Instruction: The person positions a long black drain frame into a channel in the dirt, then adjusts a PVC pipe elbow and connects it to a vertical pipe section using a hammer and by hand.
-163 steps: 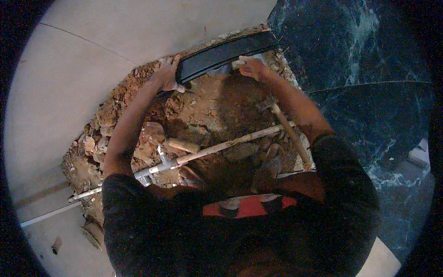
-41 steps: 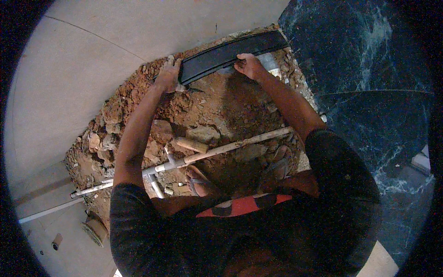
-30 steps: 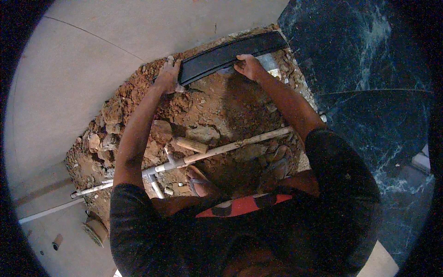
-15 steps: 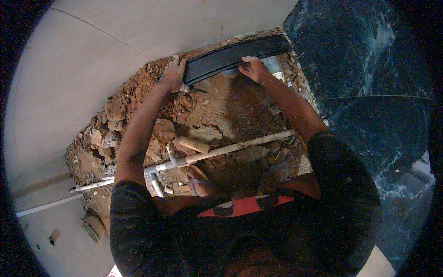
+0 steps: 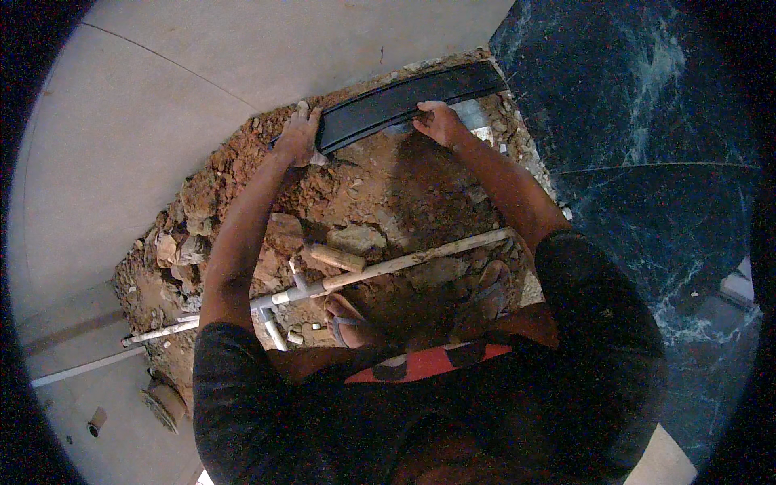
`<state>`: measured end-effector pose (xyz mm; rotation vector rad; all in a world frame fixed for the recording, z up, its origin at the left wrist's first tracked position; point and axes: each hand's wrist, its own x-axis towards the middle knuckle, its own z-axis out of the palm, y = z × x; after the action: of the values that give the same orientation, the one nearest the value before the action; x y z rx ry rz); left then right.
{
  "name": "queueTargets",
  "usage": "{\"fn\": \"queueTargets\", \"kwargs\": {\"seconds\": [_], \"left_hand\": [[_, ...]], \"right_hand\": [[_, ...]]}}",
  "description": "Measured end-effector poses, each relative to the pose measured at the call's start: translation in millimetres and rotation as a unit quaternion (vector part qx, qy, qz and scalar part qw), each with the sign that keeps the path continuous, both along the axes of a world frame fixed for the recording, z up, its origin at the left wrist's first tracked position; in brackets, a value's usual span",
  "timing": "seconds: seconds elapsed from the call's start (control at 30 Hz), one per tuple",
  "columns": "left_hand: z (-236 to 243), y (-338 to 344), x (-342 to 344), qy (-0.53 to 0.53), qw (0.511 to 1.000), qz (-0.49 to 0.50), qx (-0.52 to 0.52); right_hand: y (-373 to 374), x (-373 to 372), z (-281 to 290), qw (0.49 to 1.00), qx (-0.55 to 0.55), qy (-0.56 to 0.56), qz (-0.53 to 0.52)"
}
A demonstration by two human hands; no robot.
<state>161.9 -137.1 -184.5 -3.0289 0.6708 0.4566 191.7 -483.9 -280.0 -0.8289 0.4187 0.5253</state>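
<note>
A long black panel (image 5: 396,97) with a grooved edge lies along the far side of the dug earth patch (image 5: 388,186). My left hand (image 5: 297,133) grips its left end, fingers over the end and thumb at the near side. My right hand (image 5: 436,123) has curled fingers closed on the panel's near edge. A pale grey-white piece (image 5: 481,133) shows under the panel's right part, beside that hand.
Plaster wall (image 5: 162,97) stands beyond the rubble; dark green marble slabs (image 5: 622,202) border the right. A pipe (image 5: 412,259) with tee fittings crosses near my sandalled feet (image 5: 347,323), beside a short wooden piece (image 5: 335,257). A round brown object (image 5: 164,406) lies lower left.
Since the earliest frame, my right hand has shifted onto the panel's edge, exposing the pale piece, and the wooden-handled tool beside my right forearm has left view. Recent frames show little movement.
</note>
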Motion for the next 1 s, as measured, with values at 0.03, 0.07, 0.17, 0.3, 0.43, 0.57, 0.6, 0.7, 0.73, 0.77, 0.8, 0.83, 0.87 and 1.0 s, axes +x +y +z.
{"fn": "queueTargets", "kwargs": {"seconds": [0.03,0.07,0.17,0.3,0.43,0.57,0.6,0.7,0.73,0.77,0.8,0.83,0.87,1.0], "left_hand": [[1.3,-2.3,0.9,0.005,1.000,-0.002,0.006],[2.6,-4.6,1.6,0.011,1.000,-0.004,0.012],[-4.5,2.0,-0.4,-0.007,1.000,-0.004,0.008],[-4.2,9.8,-4.7,-0.016,1.000,0.010,-0.004],[8.7,-10.1,0.1,0.016,1.000,0.002,-0.014],[4.9,-0.9,-3.7,-0.003,1.000,0.011,-0.003],[4.7,-1.3,-2.8,-0.002,1.000,0.013,0.002],[-6.0,7.2,-2.0,-0.033,0.999,0.001,-0.011],[-5.6,6.2,-1.9,-0.032,0.999,0.000,-0.012],[-5.1,5.2,-1.9,-0.031,0.999,-0.002,-0.014],[-4.5,4.1,-1.9,-0.031,0.999,-0.003,-0.015],[-2.7,-1.1,-1.2,-0.028,0.999,-0.008,-0.018],[0.2,-8.7,-0.2,-0.026,0.999,-0.015,-0.023],[0.3,10.4,-4.7,-0.025,1.000,-0.003,-0.009]], "right_hand": [[-2.3,-0.3,-5.1,1.000,0.002,-0.008,-0.007],[-4.5,-1.1,-10.4,1.000,0.005,-0.015,-0.013],[-0.6,0.5,-11.6,1.000,0.008,-0.021,-0.009],[11.4,-0.6,-1.1,1.000,0.004,-0.016,0.010],[-16.4,4.7,-34.4,0.999,-0.009,-0.036,0.014],[1.2,-1.7,-17.9,0.997,-0.030,-0.069,0.015],[1.6,-2.9,-18.2,0.995,-0.040,-0.091,0.019],[2.9,1.2,-24.7,0.989,-0.090,-0.118,0.028],[1.1,2.4,-29.8,0.987,-0.100,-0.122,0.027],[-0.5,3.4,-34.9,0.988,-0.098,-0.119,0.023],[-1.0,5.3,-39.8,0.985,-0.111,-0.132,0.019],[-7.6,7.0,-49.3,0.981,-0.128,-0.144,0.011],[-16.1,10.1,-57.6,0.972,-0.163,-0.170,0.001],[12.3,6.7,-11.7,0.999,-0.022,0.020,0.011]]}}
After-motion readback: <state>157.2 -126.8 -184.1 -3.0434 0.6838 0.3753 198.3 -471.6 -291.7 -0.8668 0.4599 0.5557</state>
